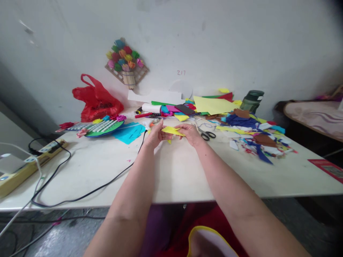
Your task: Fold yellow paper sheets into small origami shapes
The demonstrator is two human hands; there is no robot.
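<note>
A strip of yellow paper point(173, 130) is stretched between my two hands, above the middle of the table. My left hand point(157, 136) pinches its left end, and my right hand point(189, 134) grips the right end. A small yellow piece point(169, 141) shows just below the strip; whether it is attached I cannot tell. Scissors with black handles point(208, 135) lie just right of my right hand. Behind my left hand is a partly hidden tool with an orange part point(152, 124), likely where the black cord leads.
Coloured paper scraps point(257, 137) are heaped at the right, near a green bottle point(252, 101). On the left are a green round craft piece point(105, 129), blue sheets point(130, 132), a red bag point(96, 100) and a power strip point(34, 166). A black cord point(107, 184) crosses the table.
</note>
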